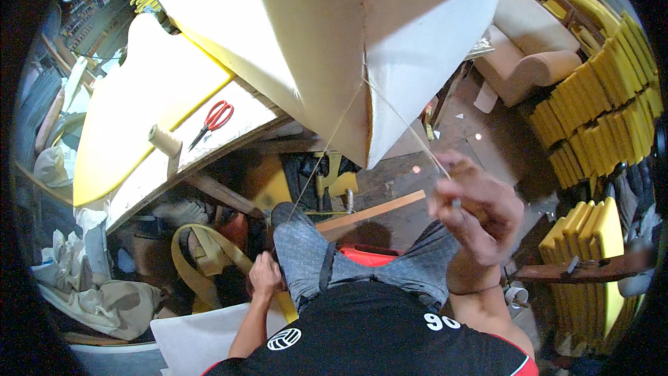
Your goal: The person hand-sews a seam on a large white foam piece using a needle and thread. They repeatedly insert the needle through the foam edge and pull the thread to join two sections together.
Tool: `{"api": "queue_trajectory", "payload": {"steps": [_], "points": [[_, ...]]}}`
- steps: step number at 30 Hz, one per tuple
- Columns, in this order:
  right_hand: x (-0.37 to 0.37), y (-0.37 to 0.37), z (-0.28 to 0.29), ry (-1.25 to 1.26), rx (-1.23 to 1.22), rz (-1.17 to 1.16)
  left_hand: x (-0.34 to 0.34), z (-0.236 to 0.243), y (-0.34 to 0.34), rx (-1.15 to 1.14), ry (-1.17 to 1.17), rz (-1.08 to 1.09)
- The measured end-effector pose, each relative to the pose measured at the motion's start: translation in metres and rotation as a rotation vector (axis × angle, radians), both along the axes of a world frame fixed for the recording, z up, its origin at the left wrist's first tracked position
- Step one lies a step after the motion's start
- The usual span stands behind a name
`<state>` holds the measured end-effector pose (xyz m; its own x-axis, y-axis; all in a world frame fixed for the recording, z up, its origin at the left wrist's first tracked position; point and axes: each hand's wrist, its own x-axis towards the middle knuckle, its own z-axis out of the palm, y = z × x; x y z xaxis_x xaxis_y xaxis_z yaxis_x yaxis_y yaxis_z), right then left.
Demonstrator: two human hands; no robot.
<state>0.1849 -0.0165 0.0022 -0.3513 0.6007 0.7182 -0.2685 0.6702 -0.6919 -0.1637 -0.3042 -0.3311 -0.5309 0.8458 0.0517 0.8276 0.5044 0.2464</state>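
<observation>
A large white fabric cover [431,49] hangs before me, with a seam running down its middle to a pointed lower corner. From that seam a thin thread [400,115] stretches down to my right hand [476,209], which is raised and pinches it. A small pale tip shows between those fingers; I cannot make out what it is. The thread's other length slopes down toward my left thigh. Beside that thigh is my left hand [266,275], its fingers curled; whatever they hold is hidden.
On the white-topped workbench [240,115] at left lie red-handled scissors [212,124], a thread spool [165,141] and a yellow foam sheet [132,125]. Yellow foam pieces [591,97] are stacked at right, near an armchair [529,49]. A wooden strip [379,212] lies ahead of my lap.
</observation>
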Motion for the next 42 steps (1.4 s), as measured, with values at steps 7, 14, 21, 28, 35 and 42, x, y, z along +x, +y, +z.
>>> {"api": "queue_trajectory", "payload": {"steps": [7, 14, 21, 28, 35, 42], "points": [[-0.054, 0.02, -0.026, 0.021, -0.019, -0.347, 0.019, -0.055, -0.122, -0.468, -0.176, 0.266], [-0.099, -0.015, -0.013, 0.166, -0.886, 0.483, 0.031, -0.086, -0.197, -0.738, -0.428, 0.385], [-0.043, 0.018, -0.022, 0.037, -0.753, 0.44, -0.017, -0.075, -0.152, -0.208, -0.197, 0.255], [-0.034, 0.027, -0.044, -0.294, -0.237, -0.343, -0.01, 0.109, 0.044, 0.246, -0.112, -0.224], [-0.038, -0.04, -0.03, -0.399, 0.218, -0.073, 0.066, 0.278, 0.143, 0.217, -0.011, -0.837], [-0.026, -0.039, -0.059, -0.37, 0.019, 0.062, 0.105, 0.296, 0.186, 0.619, -0.211, -0.933]]}}
